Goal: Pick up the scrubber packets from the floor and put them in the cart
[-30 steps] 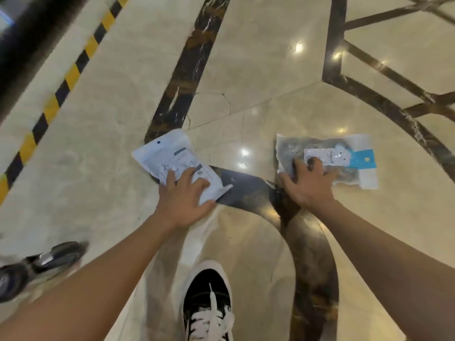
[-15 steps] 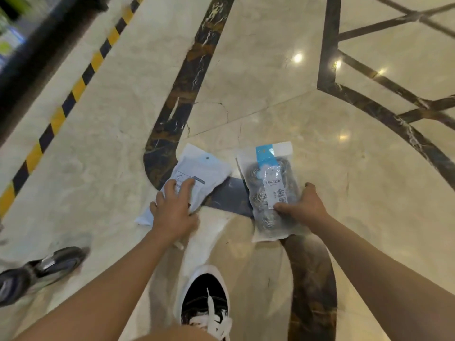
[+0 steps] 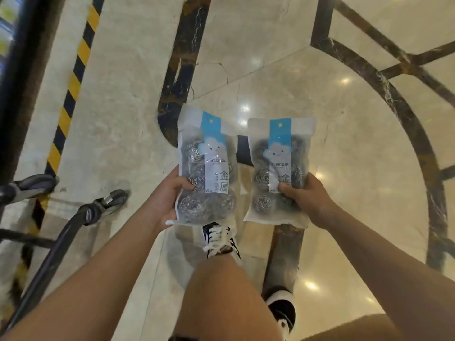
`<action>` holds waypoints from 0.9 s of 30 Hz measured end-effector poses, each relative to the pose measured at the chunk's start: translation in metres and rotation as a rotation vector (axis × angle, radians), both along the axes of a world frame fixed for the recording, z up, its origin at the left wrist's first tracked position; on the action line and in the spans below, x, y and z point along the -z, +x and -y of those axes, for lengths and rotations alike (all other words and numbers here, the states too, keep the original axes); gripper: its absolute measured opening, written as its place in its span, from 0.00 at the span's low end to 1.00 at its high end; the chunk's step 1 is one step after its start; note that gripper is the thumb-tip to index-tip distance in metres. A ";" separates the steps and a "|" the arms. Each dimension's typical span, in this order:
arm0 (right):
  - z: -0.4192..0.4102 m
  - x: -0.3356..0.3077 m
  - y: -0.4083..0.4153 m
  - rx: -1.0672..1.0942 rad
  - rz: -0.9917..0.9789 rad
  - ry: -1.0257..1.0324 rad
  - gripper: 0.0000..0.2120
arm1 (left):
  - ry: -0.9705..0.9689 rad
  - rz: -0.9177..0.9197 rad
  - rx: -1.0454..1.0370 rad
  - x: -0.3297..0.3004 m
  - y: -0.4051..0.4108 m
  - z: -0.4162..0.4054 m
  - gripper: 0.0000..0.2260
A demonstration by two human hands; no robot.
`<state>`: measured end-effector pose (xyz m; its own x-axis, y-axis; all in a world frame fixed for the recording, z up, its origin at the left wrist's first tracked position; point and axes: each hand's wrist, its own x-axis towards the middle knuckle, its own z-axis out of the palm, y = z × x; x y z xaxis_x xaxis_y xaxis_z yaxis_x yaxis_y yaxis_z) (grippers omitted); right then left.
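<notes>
Two clear packets of steel-wool scrubbers with blue header strips are held up side by side above the marble floor. My left hand [image 3: 170, 193] grips the left scrubber packet [image 3: 208, 166] by its lower left edge, thumb on the front. My right hand [image 3: 307, 195] grips the right scrubber packet [image 3: 278, 168] at its lower right, thumb across the label. Both packets face me upright. The cart's dark frame [image 3: 61, 232] and wheels [image 3: 108, 200] show at the lower left, well left of my left hand; its basket is out of view.
A yellow-and-black hazard stripe [image 3: 71, 92] runs along the floor at the left beside a dark edge. My black-and-white shoes [image 3: 220, 239] and bare knee [image 3: 226, 291] are below the packets. Dark inlay bands cross the beige marble.
Both hands have lifted the packets off the floor and turned them upright, facing me. The view has risen and the cart's frame and wheels have come closer at the left.
</notes>
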<state>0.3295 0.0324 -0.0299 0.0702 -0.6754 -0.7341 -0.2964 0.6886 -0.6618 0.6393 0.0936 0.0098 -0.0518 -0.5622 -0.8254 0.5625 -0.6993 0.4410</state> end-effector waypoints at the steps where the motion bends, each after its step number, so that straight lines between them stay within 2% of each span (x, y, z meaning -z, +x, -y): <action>1: -0.006 -0.027 -0.006 0.004 0.025 0.004 0.17 | 0.031 -0.006 -0.015 -0.020 -0.004 -0.007 0.33; 4: -0.020 -0.116 -0.015 -0.010 0.138 0.002 0.30 | 0.090 0.073 -0.069 -0.096 -0.017 -0.026 0.26; 7: -0.030 -0.212 -0.011 -0.015 0.180 0.011 0.37 | -0.027 0.165 0.011 -0.189 -0.030 -0.043 0.20; 9: -0.036 -0.284 -0.008 -0.036 0.186 -0.011 0.32 | -0.072 0.285 0.042 -0.263 -0.035 -0.058 0.11; 10: -0.039 -0.322 -0.007 -0.063 0.183 -0.037 0.29 | -0.059 0.347 0.024 -0.299 -0.035 -0.068 0.13; 12: -0.045 -0.399 -0.003 -0.132 0.156 -0.100 0.21 | -0.011 0.409 -0.007 -0.368 -0.030 -0.091 0.28; 13: -0.050 -0.439 0.001 -0.176 0.141 -0.131 0.15 | -0.002 0.443 -0.019 -0.402 -0.026 -0.103 0.30; 15: -0.057 -0.510 0.011 -0.264 0.111 -0.199 0.06 | -0.013 0.464 -0.080 -0.465 -0.014 -0.129 0.24; 17: -0.064 -0.567 0.026 -0.344 0.048 -0.262 0.09 | -0.016 0.464 -0.110 -0.517 -0.004 -0.156 0.19; 19: -0.075 -0.610 0.046 -0.422 0.031 -0.297 0.13 | -0.031 0.527 -0.148 -0.558 0.002 -0.184 0.18; 21: -0.088 -0.643 0.071 -0.504 0.020 -0.329 0.11 | -0.026 0.657 -0.233 -0.593 0.010 -0.207 0.22; 23: -0.106 -0.670 0.104 -0.592 0.023 -0.371 0.09 | 0.019 0.764 -0.369 -0.620 0.020 -0.232 0.17; 25: -0.123 -0.683 0.140 -0.703 0.022 -0.406 0.14 | 0.029 0.795 -0.490 -0.633 0.035 -0.262 0.14; 27: -0.137 -0.684 0.178 -0.793 0.011 -0.429 0.24 | 0.061 0.786 -0.620 -0.637 0.055 -0.290 0.22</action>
